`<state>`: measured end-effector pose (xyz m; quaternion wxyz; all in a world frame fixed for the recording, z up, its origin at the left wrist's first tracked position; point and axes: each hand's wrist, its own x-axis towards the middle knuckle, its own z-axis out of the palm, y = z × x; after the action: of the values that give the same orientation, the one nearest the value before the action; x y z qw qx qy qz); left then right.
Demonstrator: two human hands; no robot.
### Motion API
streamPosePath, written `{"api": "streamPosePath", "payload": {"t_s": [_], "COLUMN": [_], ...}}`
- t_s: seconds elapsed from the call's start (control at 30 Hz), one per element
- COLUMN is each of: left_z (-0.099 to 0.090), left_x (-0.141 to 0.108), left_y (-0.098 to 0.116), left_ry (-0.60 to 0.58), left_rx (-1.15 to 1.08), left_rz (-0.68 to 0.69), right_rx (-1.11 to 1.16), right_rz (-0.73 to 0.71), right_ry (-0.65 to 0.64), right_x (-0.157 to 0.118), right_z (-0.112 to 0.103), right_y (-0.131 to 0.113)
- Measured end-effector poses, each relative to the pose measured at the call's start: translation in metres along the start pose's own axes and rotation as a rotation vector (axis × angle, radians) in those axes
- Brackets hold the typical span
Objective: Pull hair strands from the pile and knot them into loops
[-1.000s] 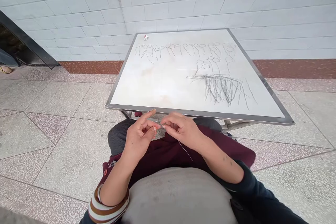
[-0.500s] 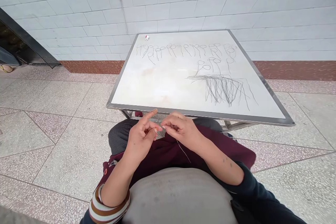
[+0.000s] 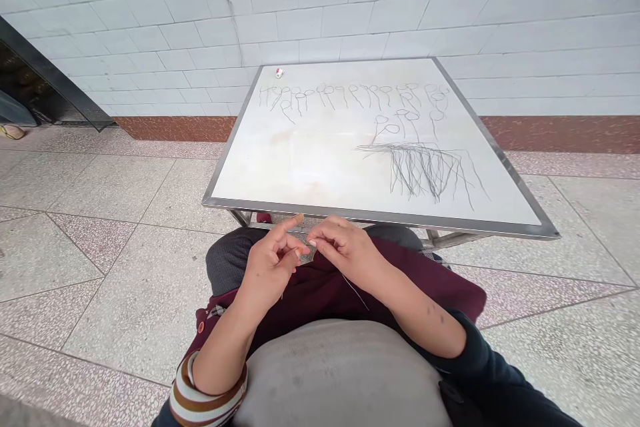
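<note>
Both hands are close together above my lap, just in front of the table's near edge. My left hand (image 3: 269, 265) pinches with the thumb against a finger, its index finger stretched out; a short end of wire seems to hang below it. My right hand (image 3: 354, 252) also has thumb and fingertips pressed together, and a thin wire (image 3: 356, 291) trails from beneath it over the dark red cloth on my lap. Between the fingertips the wire is too fine to follow. On the white table (image 3: 280, 163) lies a loose bundle of similar wires (image 3: 425, 170), at the right.
Several wires with looped ends (image 3: 327, 95) lie in a row across the table's far part. A small white and red object (image 3: 279, 73) sits near its far left corner. The grey metal table edge (image 3: 380, 216) is right before my hands. Behind stands a tiled wall (image 3: 340, 23).
My fingertips have drawn slightly apart. The wire's tail under my right hand has shifted a little to the right, and a short end now shows below my left hand.
</note>
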<state>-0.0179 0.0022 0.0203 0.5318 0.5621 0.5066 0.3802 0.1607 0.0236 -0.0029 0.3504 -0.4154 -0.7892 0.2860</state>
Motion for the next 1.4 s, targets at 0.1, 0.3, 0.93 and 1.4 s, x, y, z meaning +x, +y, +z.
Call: {"api": "streamPosePath", "payload": {"t_s": [0.1,0.3,0.93,1.4], "left_z": [0.0,0.003,-0.003,-0.026], "left_x": [0.0,-0.004,-0.01,-0.018], "left_y": [-0.002,-0.004,0.001,0.003], "left_ry": [-0.007,0.006,-0.032,-0.022], "left_rx": [0.025,0.139,-0.111,-0.084], "left_rz": [0.014,0.076,-0.028,-0.016], "right_rx": [-0.011,-0.026,0.236,0.174], "right_rz": [0.01,0.052,0.061,0.128], "right_ry": [-0.005,-0.029,-0.056,0.166], "right_x": [0.0,-0.001,0.002,0.005], "right_z": [0.0,-0.001,-0.006,-0.009], "right_y": [0.0,0.0,0.004,0.012]}}
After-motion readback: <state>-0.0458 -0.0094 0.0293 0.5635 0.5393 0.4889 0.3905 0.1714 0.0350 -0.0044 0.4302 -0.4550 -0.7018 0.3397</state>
